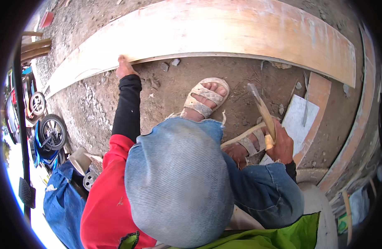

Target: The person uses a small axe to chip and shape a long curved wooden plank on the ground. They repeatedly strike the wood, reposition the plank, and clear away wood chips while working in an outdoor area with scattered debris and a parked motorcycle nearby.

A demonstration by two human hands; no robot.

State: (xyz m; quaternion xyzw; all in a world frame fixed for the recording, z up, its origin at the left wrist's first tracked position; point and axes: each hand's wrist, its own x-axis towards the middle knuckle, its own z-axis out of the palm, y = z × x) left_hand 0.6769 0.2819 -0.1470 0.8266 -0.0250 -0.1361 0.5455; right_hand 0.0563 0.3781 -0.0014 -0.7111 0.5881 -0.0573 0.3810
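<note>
The left hand (125,68) grips the edge of the long board (207,33) across the top. At right, the right hand (281,143) is closed around a wooden stick (263,111). Upper left has a reddish bucket (46,19), contents unclear.

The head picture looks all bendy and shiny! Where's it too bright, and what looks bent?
In the head view, the long wooden board washes out nearly white toward its left; the head view also glares white beside the blue tarp; the head view's fisheye lens makes the board look curved.
</note>
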